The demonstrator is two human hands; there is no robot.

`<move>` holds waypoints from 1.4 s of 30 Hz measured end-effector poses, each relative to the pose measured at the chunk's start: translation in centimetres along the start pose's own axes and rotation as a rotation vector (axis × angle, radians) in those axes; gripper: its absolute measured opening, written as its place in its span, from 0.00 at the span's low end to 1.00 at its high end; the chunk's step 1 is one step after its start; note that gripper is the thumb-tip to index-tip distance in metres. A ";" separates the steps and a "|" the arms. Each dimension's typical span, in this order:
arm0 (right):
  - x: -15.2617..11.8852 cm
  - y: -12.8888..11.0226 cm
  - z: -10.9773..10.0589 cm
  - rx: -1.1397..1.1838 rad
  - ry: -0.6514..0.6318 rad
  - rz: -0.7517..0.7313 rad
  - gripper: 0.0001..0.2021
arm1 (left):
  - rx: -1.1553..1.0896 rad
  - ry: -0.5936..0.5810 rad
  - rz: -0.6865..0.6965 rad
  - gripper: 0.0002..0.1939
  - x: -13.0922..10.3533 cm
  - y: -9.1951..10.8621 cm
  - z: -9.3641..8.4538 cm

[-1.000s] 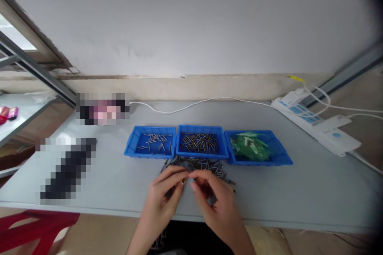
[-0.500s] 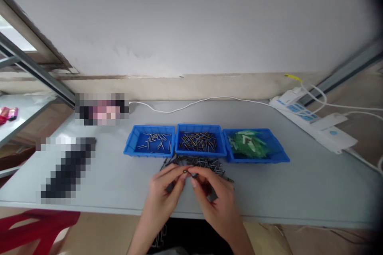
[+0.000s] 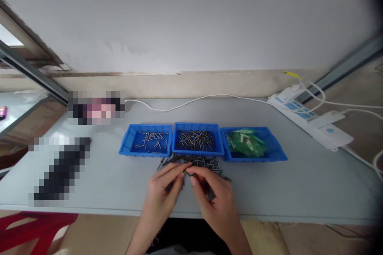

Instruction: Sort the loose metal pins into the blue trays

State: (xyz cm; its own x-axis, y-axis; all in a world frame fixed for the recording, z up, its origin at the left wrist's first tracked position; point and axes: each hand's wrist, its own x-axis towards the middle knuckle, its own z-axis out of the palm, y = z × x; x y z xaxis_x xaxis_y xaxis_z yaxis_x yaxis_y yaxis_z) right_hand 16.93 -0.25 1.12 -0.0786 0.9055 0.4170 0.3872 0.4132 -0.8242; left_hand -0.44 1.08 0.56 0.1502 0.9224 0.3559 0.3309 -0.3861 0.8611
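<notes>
Fingers of the left hand (image 3: 164, 185) pinched a gold bit (image 3: 184, 171), the right hand (image 3: 216, 191) a dark bit (image 3: 192, 175); a blue bin (image 3: 198, 153) sat at twelve o'clock.

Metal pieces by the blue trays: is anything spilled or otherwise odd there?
One oddity: a loose pile of metal pieces lies on the table in front of the middle tray, outside any tray. It may be deliberate. The three trays look upright and undamaged.

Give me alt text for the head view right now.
A left hand and right hand pinch something small by a pile of metal pins on a gray table. Behind sit three blue trays, two holding pins, one green plastic.
</notes>
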 end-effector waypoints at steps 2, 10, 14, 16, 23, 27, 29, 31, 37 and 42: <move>0.0 0.0 0.0 -0.003 0.010 0.002 0.08 | -0.002 0.000 -0.003 0.19 0.0 -0.1 0.0; -0.1 0.7 0.4 -0.004 0.040 -0.018 0.06 | -0.021 0.021 0.038 0.17 0.0 -0.3 0.2; -0.2 0.9 0.6 -0.016 0.052 -0.030 0.04 | -0.037 -0.018 0.065 0.17 0.0 -0.3 0.2; -0.3 0.8 0.6 -0.010 0.065 -0.036 0.03 | -0.040 -0.038 0.066 0.16 0.1 -0.1 0.2; 2.2 -0.5 -1.4 -0.020 0.311 -0.023 0.05 | -0.067 0.195 -0.185 0.12 -0.7 0.8 -0.1; 5.6 -0.3 -2.8 -0.283 0.340 -0.060 0.05 | -0.231 0.467 -0.321 0.17 -1.5 0.4 -0.2; 6.0 0.0 -2.5 -0.343 0.305 -0.089 0.06 | -0.311 0.580 -0.329 0.17 -1.6 0.0 -0.2; 5.3 0.2 -1.4 -0.334 0.233 -0.129 0.05 | -0.367 0.656 -0.326 0.17 -1.6 -0.4 -0.3; 1.9 0.7 3.2 -0.517 -0.152 -0.221 0.06 | -0.412 0.627 -0.346 0.18 -1.4 -0.6 -0.3; 1.6 1.2 4.1 -0.580 -0.225 -0.184 0.08 | -0.394 0.583 -0.369 0.19 -1.5 -0.6 -0.2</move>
State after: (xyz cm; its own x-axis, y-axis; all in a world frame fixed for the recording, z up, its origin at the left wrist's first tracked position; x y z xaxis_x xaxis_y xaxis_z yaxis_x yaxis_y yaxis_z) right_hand 13.47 2.11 -0.75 -0.3571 0.8490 0.3893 0.7775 0.5012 -0.3799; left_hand -1.09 -0.02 -0.42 -0.4533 0.8892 0.0613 -0.1060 -0.1221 0.9868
